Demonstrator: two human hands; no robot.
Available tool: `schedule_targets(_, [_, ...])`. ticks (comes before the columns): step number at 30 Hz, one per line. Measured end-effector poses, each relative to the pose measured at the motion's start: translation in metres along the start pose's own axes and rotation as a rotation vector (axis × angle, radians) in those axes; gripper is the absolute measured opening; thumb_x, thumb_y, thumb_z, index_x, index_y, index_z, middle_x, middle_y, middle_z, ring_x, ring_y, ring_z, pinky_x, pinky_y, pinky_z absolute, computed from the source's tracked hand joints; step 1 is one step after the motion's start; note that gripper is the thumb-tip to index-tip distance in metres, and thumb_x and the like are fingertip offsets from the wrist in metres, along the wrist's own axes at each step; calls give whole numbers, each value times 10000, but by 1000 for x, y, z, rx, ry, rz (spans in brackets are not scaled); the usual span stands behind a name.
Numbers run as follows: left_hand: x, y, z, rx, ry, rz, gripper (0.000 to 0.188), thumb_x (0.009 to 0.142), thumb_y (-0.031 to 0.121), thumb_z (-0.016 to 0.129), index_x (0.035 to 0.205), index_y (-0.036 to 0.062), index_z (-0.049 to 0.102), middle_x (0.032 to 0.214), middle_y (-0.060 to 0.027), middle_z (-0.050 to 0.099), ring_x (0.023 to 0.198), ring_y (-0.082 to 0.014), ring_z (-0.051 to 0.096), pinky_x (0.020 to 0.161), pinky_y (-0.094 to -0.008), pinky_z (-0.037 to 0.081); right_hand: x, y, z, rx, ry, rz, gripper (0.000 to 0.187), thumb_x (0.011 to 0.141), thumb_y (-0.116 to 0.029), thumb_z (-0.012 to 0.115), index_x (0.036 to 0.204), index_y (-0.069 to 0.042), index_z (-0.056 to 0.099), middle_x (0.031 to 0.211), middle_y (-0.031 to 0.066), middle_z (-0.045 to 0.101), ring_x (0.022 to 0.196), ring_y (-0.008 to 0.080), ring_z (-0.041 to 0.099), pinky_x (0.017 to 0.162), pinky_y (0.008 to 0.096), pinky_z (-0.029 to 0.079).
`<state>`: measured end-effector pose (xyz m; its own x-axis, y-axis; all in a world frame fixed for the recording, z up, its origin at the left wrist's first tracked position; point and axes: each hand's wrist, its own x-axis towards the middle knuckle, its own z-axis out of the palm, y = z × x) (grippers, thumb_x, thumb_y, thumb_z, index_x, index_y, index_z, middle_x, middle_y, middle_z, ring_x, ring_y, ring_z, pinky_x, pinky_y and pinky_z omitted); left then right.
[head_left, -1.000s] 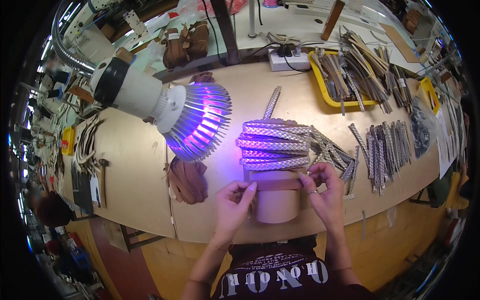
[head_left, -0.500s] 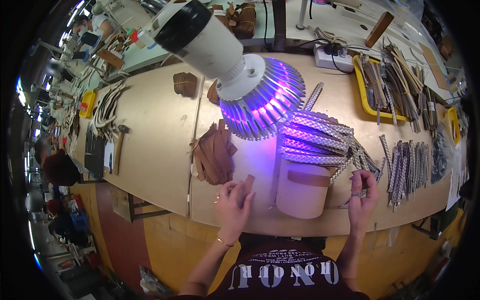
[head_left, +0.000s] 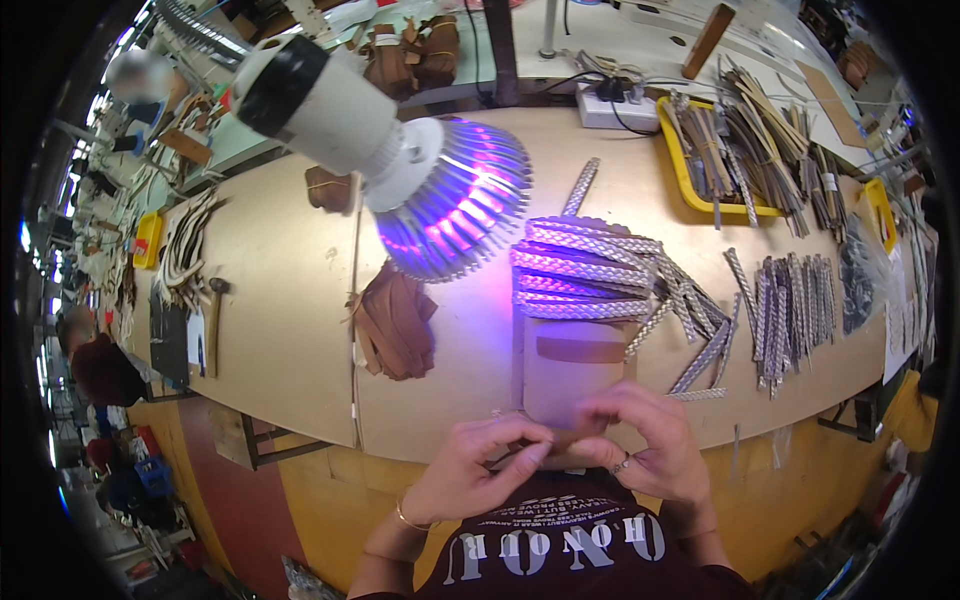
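Observation:
My left hand [head_left: 480, 466] is closed in a pinch on a short brown leather strip [head_left: 564, 439], close to my body at the table's front edge. Curled around the strip's other side is my right hand [head_left: 650, 440], its thumb against it; its fingertips are partly blurred. Just beyond my hands stands a beige rounded block [head_left: 560, 390] with another brown strip [head_left: 580, 349] lying across it. Silvery braided straps [head_left: 585, 270] lie side by side behind that strip, beside the glow of a finned lamp [head_left: 455, 200].
A bundle of brown leather strips [head_left: 393, 325] lies left of the block. On the right are a row of braided straps [head_left: 790, 310] and a yellow tray [head_left: 690, 205] of thin strips. A hammer [head_left: 213, 325] rests far left. The lamp hangs low over the table.
Both hands have come together at the table's front edge, the left bringing the brown strip and the right arriving from beside the braided straps. The view has shifted, moving the lamp left in it.

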<state>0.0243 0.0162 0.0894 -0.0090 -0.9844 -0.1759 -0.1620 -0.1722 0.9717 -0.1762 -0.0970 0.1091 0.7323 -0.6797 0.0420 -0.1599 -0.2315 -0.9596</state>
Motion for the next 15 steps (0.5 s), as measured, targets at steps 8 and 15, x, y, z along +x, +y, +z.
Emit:
schedule_targets(8, [23,-21,9,-369,53,-212,154,915,22,663,1064,-15,680,948,-67,694,818,-130,669,729,-254,551,-26,37,-9,65,356,204,144,885,-75,707,1008,-8,676,832,66,675,744,139,643,674,279,509])
schedule_targets(15, [24,-45,11,-363,350,-188,153,898,-21,667,1036,-57,614,923,-105,667,757,-149,663,699,-265,564,-31,57,7,41,445,244,222,898,-65,695,1107,-16,640,838,47,653,757,107,609,699,257,501])
